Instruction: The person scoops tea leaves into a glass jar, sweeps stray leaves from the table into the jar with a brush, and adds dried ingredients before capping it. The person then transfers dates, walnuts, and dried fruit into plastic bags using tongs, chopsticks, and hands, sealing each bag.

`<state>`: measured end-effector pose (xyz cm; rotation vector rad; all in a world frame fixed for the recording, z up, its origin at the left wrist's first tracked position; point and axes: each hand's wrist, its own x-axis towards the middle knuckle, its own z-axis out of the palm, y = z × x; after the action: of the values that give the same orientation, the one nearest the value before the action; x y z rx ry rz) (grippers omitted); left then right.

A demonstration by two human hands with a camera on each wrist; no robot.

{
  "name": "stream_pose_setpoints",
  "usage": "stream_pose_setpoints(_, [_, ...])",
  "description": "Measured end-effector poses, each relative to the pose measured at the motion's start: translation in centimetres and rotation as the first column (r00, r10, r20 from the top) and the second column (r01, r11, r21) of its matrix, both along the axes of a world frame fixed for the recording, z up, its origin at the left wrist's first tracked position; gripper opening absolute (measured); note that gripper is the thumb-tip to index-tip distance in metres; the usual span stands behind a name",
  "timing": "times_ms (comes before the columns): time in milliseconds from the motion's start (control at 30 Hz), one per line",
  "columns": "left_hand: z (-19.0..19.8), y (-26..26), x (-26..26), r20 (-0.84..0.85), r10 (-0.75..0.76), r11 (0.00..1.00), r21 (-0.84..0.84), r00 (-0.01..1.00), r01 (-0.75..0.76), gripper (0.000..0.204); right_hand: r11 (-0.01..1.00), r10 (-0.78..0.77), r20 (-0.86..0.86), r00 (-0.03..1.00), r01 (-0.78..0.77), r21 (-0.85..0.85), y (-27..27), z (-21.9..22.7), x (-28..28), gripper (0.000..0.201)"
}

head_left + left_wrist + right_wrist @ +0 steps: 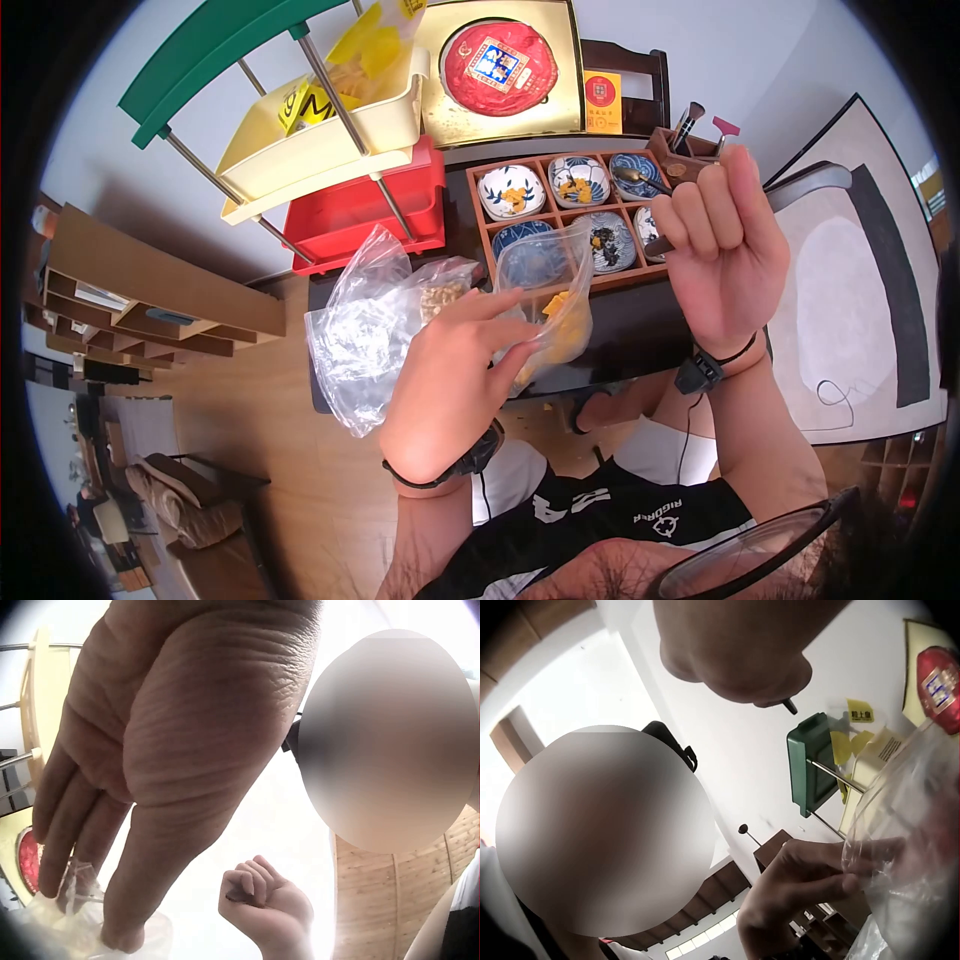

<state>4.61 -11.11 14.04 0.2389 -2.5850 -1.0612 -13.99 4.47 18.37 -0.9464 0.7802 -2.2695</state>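
My left hand [455, 365] pinches a clear zip bag [575, 335] holding yellow-orange dried pieces; its mouth gapes toward a divided wooden tray [480, 215]. In the left wrist view, thumb and fingers reach down to the bag. My right hand [725, 250] is raised in a fist at the tray's right, gripping a long dark-grey utensil [815, 187] whose kind I cannot tell. A spoon [630, 175] shows over the upper right bowl, its handle running behind the right fingers. Orange bits lie in two patterned bowls [512, 193], dark bits in another bowl [620, 255].
Another clear bag [360, 340] lies at the left of the dark table [640, 330], beside a bag of pale pieces [440, 297]. Behind stand a tiered red and cream rack [330, 180], a round red package [500, 65] in a gold box, and a brush holder [672, 150].
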Motion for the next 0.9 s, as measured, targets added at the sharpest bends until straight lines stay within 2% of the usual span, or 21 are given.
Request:
stream_pose_setpoints(200, [-0.1, -1.2, -0.8, -0.016, -0.034, 0.999, 0.018, 0.999, 0.034, 0.019, 1.000, 0.005, 0.037, 0.999, -0.006, 0.021, 0.0, -0.1, 0.4, 0.039])
stream_pose_setpoints(267, [0.4, -2.0, -1.2, 0.013, -0.107, 0.994, 0.038, 0.994, 0.107, 0.021, 1.000, 0.026, -0.025, 0.999, -0.025, 0.017, -0.1, -0.4, 0.2, 0.039])
stream_pose_setpoints(400, [0.3, -2.8, -1.7, 0.006, -0.137, 0.990, 0.038, 0.991, 0.136, 0.020, 0.999, 0.021, -0.031, 0.999, -0.019, 0.041, -0.2, -0.4, 0.4, 0.038])
stream_pose_setpoints(467, [-0.1, -3.1, -2.1, -0.095, -0.178, 0.983, 0.021, 0.979, 0.181, 0.017, 0.999, 0.019, -0.028, 0.999, -0.018, 0.046, -0.2, -0.4, 0.5, 0.037])
stream_pose_setpoints(600, [0.1, -3.4, -2.9, -0.078, -0.162, 0.984, 0.063, 0.984, 0.167, 0.015, 0.999, 0.023, -0.032, 0.999, -0.021, 0.040, -0.5, -0.6, 0.4, 0.037])
stream_pose_setpoints(667, [-0.3, -3.6, -3.3, -0.117, -0.115, 0.993, 0.027, 0.986, 0.119, 0.014, 0.998, 0.010, -0.002, 1.000, -0.010, 0.062, -0.6, -0.5, 0.6, 0.037])
stream_pose_setpoints(900, [-0.7, -3.8, -4.9, -0.167, -0.090, 0.996, -0.010, 0.982, 0.090, 0.014, 0.997, 0.028, -0.007, 1.000, -0.028, 0.065, -0.8, -0.8, 0.7, 0.037])
